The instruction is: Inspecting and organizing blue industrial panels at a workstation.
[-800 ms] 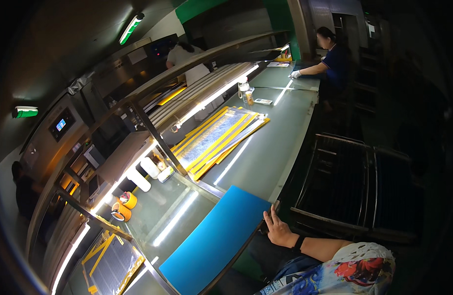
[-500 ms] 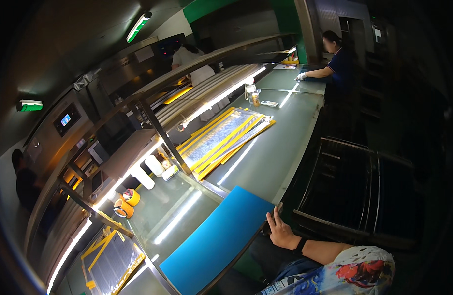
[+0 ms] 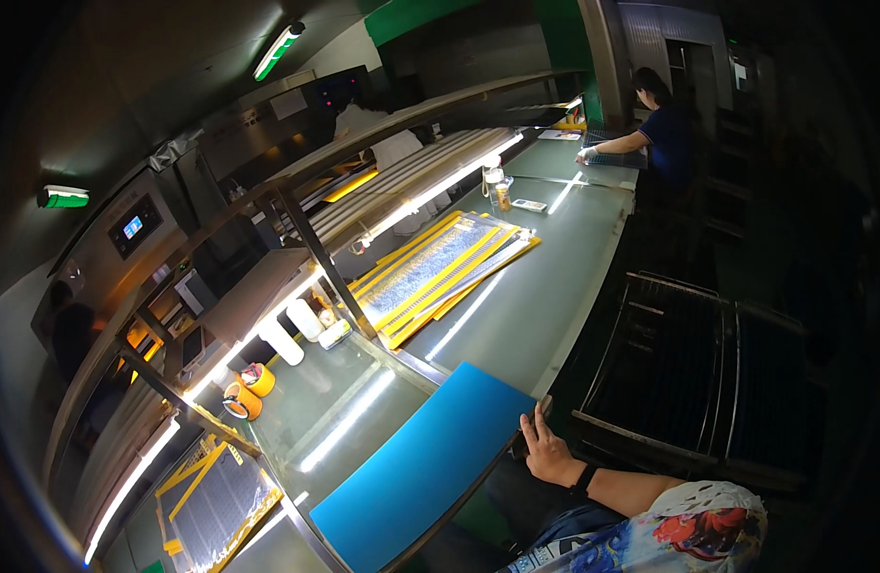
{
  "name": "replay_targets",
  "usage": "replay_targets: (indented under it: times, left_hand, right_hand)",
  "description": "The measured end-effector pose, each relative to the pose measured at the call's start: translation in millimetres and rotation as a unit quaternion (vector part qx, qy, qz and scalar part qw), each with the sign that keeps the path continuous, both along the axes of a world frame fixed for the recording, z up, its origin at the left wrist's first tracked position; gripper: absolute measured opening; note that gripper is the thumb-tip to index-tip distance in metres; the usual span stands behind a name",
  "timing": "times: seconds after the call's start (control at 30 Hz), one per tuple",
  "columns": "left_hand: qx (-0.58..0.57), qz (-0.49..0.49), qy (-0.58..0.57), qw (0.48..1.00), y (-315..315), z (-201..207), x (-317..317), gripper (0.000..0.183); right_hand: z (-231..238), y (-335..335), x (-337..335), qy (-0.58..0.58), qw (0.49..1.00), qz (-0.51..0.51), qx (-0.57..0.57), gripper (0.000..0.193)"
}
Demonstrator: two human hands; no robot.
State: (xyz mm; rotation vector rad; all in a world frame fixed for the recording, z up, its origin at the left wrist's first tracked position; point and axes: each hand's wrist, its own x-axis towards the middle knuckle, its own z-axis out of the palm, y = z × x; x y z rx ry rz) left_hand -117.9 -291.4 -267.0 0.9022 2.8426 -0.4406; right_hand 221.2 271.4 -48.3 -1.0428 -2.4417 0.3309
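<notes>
A smooth blue sheet [image 3: 425, 468] lies across the near part of the grey worktop, its long side along the table's front edge. My right hand [image 3: 551, 453], with a black band at the wrist, rests at the sheet's right corner by the table edge. Its visible fingers are stretched out and touch the edge there; nothing shows held in them. Part of the hand's underside is hidden. My left hand is out of view.
Yellow-edged panels [image 3: 435, 277] lie stacked farther along the worktop, and another yellow-framed panel [image 3: 220, 501] lies at lower left. Orange tape rolls [image 3: 249, 390] and white rolls [image 3: 282, 342] stand under a lit shelf. Dark metal racks [image 3: 650, 372] stand at right. A co-worker [image 3: 661, 134] works at the far end.
My right hand and the blue sheet stay put. At the far end, a dark gridded panel now shows under the co-worker's hands. The view has shifted slightly.
</notes>
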Motion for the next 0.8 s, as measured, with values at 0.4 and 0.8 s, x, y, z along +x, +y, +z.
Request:
replay_targets:
  times: [0.4, 0.8]
  left_hand:
    - [0.029, 0.003, -0.005, 1.0, 2.1, -1.6, 1.3, 0.038]
    - [0.055, 0.003, -0.01, 0.998, 5.5, -1.8, 1.7, 0.038]
  right_hand:
    - [5.7, -1.0, 0.1, -0.007, 1.0, 0.002, -0.005, 0.075]
    - [6.5, -2.1, -0.7, -0.007, 1.0, -0.003, -0.024, 0.076]
